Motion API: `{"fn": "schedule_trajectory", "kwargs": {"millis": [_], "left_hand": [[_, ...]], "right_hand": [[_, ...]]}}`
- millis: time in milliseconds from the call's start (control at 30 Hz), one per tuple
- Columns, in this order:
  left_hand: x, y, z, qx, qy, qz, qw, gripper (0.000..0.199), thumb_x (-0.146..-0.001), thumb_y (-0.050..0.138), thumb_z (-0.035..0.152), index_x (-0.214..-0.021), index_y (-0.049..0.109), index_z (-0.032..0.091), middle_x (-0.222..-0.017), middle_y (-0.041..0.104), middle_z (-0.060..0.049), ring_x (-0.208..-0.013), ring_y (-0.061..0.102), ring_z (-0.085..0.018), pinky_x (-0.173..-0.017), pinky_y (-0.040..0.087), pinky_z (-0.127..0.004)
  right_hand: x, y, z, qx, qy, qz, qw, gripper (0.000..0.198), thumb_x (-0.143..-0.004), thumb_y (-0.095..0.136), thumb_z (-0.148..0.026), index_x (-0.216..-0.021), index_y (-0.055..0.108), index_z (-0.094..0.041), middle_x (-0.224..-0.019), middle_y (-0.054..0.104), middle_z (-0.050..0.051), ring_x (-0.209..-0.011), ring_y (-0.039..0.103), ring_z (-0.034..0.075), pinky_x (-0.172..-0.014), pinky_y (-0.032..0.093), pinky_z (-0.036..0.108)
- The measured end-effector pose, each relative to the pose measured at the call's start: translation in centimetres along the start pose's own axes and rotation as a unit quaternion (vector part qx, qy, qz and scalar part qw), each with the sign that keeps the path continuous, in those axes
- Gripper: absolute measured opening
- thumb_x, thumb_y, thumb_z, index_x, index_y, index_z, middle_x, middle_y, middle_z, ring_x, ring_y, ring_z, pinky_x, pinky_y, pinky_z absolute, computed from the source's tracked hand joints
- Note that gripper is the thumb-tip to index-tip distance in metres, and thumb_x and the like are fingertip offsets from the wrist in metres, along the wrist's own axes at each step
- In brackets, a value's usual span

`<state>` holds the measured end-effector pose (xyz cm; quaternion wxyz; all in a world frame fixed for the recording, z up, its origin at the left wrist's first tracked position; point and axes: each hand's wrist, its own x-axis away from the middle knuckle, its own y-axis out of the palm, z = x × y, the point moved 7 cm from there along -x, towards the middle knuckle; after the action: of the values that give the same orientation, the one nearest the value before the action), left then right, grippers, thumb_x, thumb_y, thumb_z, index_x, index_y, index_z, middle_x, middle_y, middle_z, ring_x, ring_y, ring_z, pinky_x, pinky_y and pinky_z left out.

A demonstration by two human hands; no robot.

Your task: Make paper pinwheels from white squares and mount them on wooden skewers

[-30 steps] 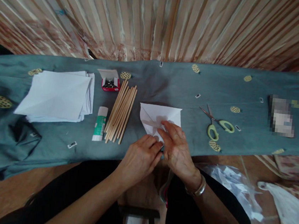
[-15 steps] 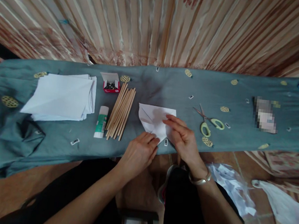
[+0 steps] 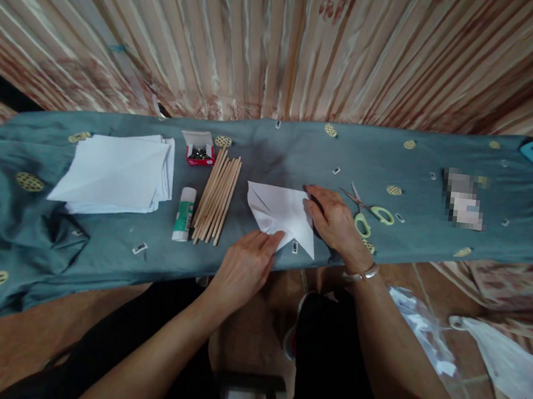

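Pleated curtains [image 3: 273,48] hang behind the grey-green cloth [image 3: 376,154] where I work. Just ahead of me, at twelve o'clock, the folded white sheet [image 3: 284,208] lies near the table edge. Taking it as the dial's centre, my left hand [image 3: 248,261] sits at seven o'clock, fingers close together on its lower edge; its thumb is hidden, so I cannot tell whether I am pinching. My right hand [image 3: 335,219] is at three, thumb and fingers apart, fingertips by the upper right corner.

I judge this to be a folding step; the next move calls for the left to steady the sheet while the right lines up that side. Wooden sticks [image 3: 216,200] and a glue stick [image 3: 184,214] lie at nine, scissors [image 3: 363,206] at three (all out of my grasp).

Against half a second ago, my right hand has shifted outward and up, baring a pointed flap at five o'clock.
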<state>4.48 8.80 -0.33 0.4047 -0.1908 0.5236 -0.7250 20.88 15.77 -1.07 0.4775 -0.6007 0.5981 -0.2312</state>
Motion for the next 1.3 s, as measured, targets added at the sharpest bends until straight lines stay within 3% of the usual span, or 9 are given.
{"fn": "schedule_trajectory", "kwargs": {"millis": [100,267,367,533,700,1067,1300], "left_hand": [[0.0,-0.5,-1.2,-0.018,-0.010,0.009,1.000,0.032,-0.088,0.046,0.012,-0.120,0.052,0.016,-0.089,0.062,-0.005,-0.084,0.057,-0.020,-0.077,0.050,-0.034],[0.3,-2.3,-3.0,-0.010,-0.025,0.064,0.998,0.037,-0.085,0.050,0.009,-0.121,0.052,0.016,-0.096,0.062,-0.008,-0.091,0.056,-0.022,-0.082,0.049,-0.038],[0.3,-2.9,-1.6,0.032,-0.004,0.092,0.995,0.041,-0.084,0.056,0.019,-0.125,0.049,0.017,-0.113,0.057,-0.010,-0.104,0.051,-0.025,-0.090,0.047,-0.042],[-1.4,-0.1,2.8,0.021,0.073,0.008,0.997,0.030,-0.083,0.059,0.024,-0.112,0.056,0.014,-0.112,0.058,-0.011,-0.104,0.050,-0.026,-0.085,0.046,-0.041],[-3.3,1.6,3.3,-0.031,0.061,-0.039,0.997,0.023,-0.082,0.061,0.023,-0.102,0.059,0.013,-0.102,0.061,-0.011,-0.097,0.053,-0.026,-0.080,0.045,-0.041],[-3.0,1.5,4.1,-0.024,0.099,-0.010,0.995,0.014,-0.089,0.048,0.012,-0.089,0.062,0.012,-0.089,0.065,-0.008,-0.079,0.062,-0.019,-0.071,0.052,-0.034],[-1.2,0.9,6.2,0.015,0.168,0.043,0.985,0.012,-0.089,0.048,0.012,-0.091,0.060,0.012,-0.098,0.067,-0.010,-0.085,0.065,-0.018,-0.077,0.055,-0.032]], "right_hand": [[0.9,-1.1,0.4,-0.008,0.014,0.002,1.000,0.036,-0.091,0.043,-0.030,-0.118,0.062,-0.016,-0.115,0.068,0.011,-0.110,0.060,0.025,-0.099,0.045,0.046],[3.1,-2.8,2.1,-0.040,0.095,0.021,0.994,0.032,-0.090,0.048,-0.036,-0.109,0.068,-0.020,-0.104,0.073,0.008,-0.095,0.068,0.025,-0.088,0.052,0.043],[3.9,-3.2,2.5,-0.063,0.120,0.031,0.990,0.032,-0.089,0.048,-0.038,-0.108,0.068,-0.021,-0.100,0.074,0.007,-0.092,0.069,0.025,-0.087,0.053,0.042],[3.7,-3.0,1.9,-0.075,0.115,0.041,0.990,0.031,-0.089,0.048,-0.036,-0.106,0.069,-0.021,-0.100,0.074,0.006,-0.096,0.068,0.024,-0.091,0.051,0.043],[3.6,-2.9,1.6,-0.082,0.104,0.042,0.990,0.030,-0.089,0.047,-0.035,-0.105,0.069,-0.023,-0.101,0.074,0.006,-0.096,0.068,0.024,-0.091,0.052,0.042],[4.1,-3.8,2.4,-0.086,0.118,0.059,0.988,0.031,-0.090,0.047,-0.035,-0.108,0.068,-0.021,-0.106,0.072,0.008,-0.099,0.067,0.025,-0.092,0.051,0.042],[3.9,-4.2,3.7,-0.099,0.151,0.102,0.978,0.035,-0.088,0.049,-0.041,-0.110,0.067,-0.020,-0.110,0.071,0.009,-0.100,0.066,0.025,-0.090,0.052,0.042]]}}
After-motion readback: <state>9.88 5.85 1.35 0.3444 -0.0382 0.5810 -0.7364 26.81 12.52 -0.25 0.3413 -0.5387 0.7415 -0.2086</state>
